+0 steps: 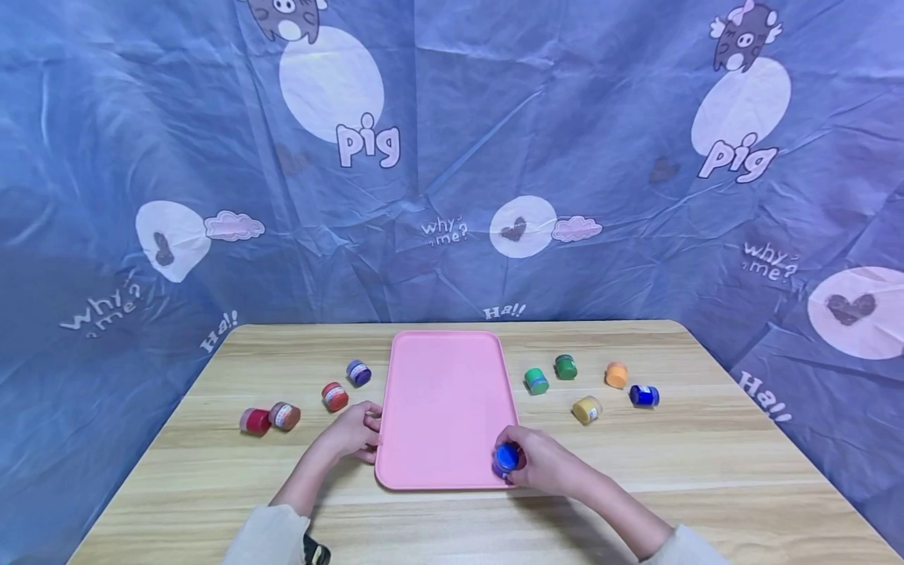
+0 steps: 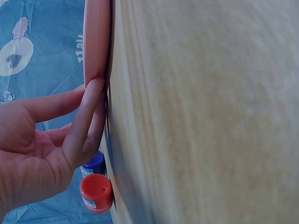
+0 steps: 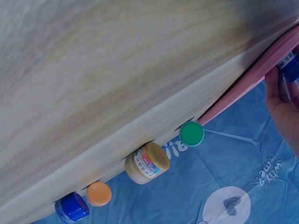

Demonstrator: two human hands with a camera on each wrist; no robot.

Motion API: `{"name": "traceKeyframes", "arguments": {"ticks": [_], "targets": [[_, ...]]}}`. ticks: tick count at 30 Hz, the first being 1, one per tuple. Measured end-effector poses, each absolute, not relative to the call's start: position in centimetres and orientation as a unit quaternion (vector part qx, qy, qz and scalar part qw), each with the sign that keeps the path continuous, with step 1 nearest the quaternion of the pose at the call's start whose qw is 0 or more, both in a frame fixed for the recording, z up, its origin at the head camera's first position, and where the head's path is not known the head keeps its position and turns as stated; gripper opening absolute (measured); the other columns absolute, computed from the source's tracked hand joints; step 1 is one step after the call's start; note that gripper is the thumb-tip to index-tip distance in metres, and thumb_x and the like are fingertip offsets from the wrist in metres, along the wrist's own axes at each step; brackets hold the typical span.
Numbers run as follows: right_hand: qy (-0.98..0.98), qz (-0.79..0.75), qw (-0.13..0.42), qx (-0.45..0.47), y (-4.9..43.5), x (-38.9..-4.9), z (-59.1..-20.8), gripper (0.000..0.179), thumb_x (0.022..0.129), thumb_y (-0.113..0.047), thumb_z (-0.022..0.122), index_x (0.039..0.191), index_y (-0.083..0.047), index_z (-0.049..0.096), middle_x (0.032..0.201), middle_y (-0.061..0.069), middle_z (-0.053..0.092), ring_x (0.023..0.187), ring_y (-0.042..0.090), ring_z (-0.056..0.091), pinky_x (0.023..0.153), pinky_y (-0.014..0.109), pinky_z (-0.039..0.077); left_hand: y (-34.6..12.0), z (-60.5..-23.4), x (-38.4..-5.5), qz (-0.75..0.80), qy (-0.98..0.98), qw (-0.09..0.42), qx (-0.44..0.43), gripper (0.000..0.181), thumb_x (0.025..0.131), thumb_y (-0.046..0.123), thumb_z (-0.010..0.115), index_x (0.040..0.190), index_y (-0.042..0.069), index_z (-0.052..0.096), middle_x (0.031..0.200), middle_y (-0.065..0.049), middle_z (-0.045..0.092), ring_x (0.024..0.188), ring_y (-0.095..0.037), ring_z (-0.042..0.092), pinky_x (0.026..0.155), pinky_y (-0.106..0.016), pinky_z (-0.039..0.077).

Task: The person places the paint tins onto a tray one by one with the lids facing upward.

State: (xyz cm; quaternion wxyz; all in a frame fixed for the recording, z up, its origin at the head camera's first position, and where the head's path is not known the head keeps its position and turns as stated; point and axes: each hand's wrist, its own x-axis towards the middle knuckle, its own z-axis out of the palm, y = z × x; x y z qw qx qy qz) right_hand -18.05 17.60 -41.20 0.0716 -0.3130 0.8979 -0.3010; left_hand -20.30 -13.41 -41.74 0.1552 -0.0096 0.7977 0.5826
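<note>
On the wooden table lies a pink tray (image 1: 448, 408). My right hand (image 1: 544, 463) pinches a small paint jar with a blue lid (image 1: 506, 457) at the tray's near right corner, thumb and fingers around its sides. The right wrist view shows the same blue jar (image 3: 290, 65) at its edge, label facing out, beside the tray's rim (image 3: 247, 91). At the tray's left side, my left hand (image 1: 351, 431) touches the outer edge with its fingertips (image 2: 96, 86). Those fingers are fairly straight, with the rim (image 2: 96, 42) right at their tips.
Left of the tray lie a purple jar (image 1: 359, 373), a red jar (image 1: 335, 396), a brownish-red jar (image 1: 286, 416) and a crimson jar (image 1: 256, 421). To its right are two green jars (image 1: 537, 381), a yellow jar (image 1: 586, 410), an orange jar (image 1: 617, 374) and another blue jar (image 1: 644, 395).
</note>
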Motion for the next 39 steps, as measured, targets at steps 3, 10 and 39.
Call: {"name": "traceKeyframes", "arguments": {"ticks": [3,10,39], "targets": [[0.899,-0.299,0.075,-0.312,17.6,-18.0,-41.1,0.033,0.069,0.001,0.074,0.096,-0.008,0.057,0.093,0.001,0.058,0.087,0.019,0.057,0.074,0.032,0.054,-13.4,-41.7,-20.3,0.584,0.797,0.154,-0.010,0.044,0.072,-0.025,0.048,0.114,-0.016,0.040,0.084,-0.018,0.048,0.065,-0.023,0.052,0.054,-0.035,0.058],[0.895,-0.309,0.090,-0.310,18.1,-18.0,-40.7,0.043,0.070,-0.003,0.075,0.108,-0.003,0.055,0.101,0.005,0.058,0.090,0.021,0.056,0.077,0.032,0.053,-13.4,-41.7,-20.4,0.583,0.797,0.158,-0.009,0.044,0.073,-0.024,0.048,0.115,-0.016,0.040,0.085,-0.018,0.048,0.066,-0.024,0.053,0.055,-0.036,0.058],[0.980,-0.165,-0.097,-0.054,26.3,-22.0,-39.3,0.020,0.081,-0.018,0.066,0.076,-0.001,0.056,0.061,0.004,0.048,0.052,0.019,0.046,0.041,0.031,0.039,-13.5,-42.0,-20.5,0.586,0.794,0.162,-0.020,0.044,0.073,-0.024,0.048,0.115,-0.014,0.042,0.084,-0.016,0.047,0.064,-0.023,0.052,0.053,-0.036,0.058]]}}
